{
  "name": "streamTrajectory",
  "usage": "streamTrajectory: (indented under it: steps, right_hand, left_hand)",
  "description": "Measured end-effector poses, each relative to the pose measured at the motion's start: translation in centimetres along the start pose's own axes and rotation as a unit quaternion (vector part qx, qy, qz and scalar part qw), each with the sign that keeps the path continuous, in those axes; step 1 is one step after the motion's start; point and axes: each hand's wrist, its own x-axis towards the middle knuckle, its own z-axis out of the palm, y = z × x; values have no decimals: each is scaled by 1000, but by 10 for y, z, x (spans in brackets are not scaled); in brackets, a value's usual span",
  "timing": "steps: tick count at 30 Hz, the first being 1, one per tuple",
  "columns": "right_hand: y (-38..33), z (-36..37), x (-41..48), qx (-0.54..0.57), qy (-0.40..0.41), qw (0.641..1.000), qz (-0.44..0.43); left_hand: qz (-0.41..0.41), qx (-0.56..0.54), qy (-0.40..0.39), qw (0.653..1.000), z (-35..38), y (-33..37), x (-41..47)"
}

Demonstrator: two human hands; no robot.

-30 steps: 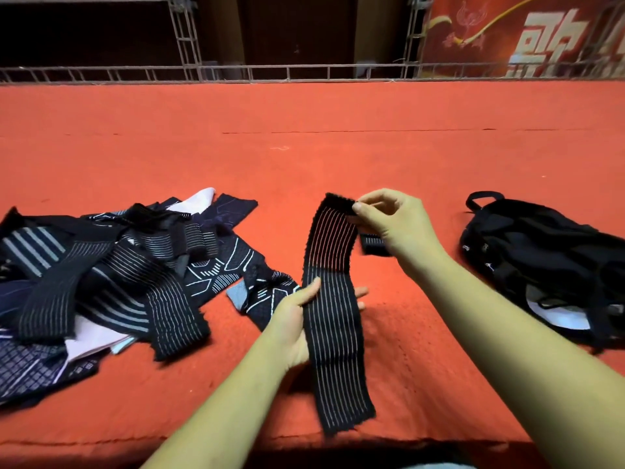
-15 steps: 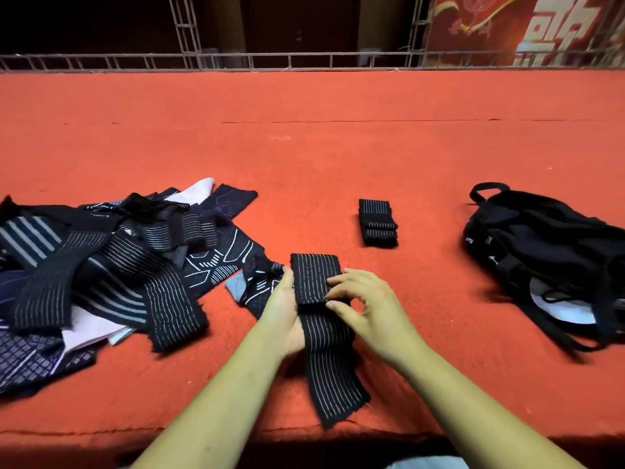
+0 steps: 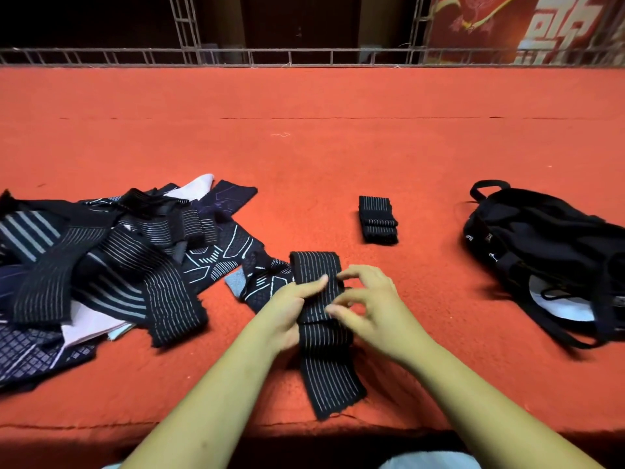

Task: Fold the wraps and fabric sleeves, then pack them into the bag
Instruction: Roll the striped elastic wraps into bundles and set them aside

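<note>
A long black wrap with thin white stripes (image 3: 326, 374) lies near the front edge of the red carpet, its far end folded back over itself. My left hand (image 3: 287, 313) grips it from the left, thumb across the folded layer. My right hand (image 3: 375, 309), blurred, has its thumb and fingers curled onto the fold's right edge. A folded striped wrap (image 3: 378, 220) lies farther back. To the left is a pile of unfolded wraps and patterned sleeves (image 3: 111, 258). The black bag (image 3: 541, 238) lies at the right, away from both hands.
A dark patterned sleeve (image 3: 263, 282) from the pile touches the wrap's left side. The carpeted platform (image 3: 304, 147) drops off at its front edge near my arms. A metal truss rail (image 3: 304, 57) runs along the far edge.
The wrap, held up stretched between both hands a second ago, now lies on the carpet with its far end folded over. My left thumb has moved onto the fold and my right fingers have shifted.
</note>
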Motion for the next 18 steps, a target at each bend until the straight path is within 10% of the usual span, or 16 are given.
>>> streamTrajectory:
  steps: [5, 10, 18]
  right_hand:
    - [9, -26, 38, 65, -8, 977, 201]
    - [7, -40, 53, 184, -137, 954, 192]
    - [-6, -54, 64, 205, 57, 970, 118]
  left_hand:
    - [6, 33, -100, 994, 3, 7, -17]
    - [-21, 91, -139, 986, 6, 9, -23]
    - [-53, 36, -100, 993, -4, -12, -14]
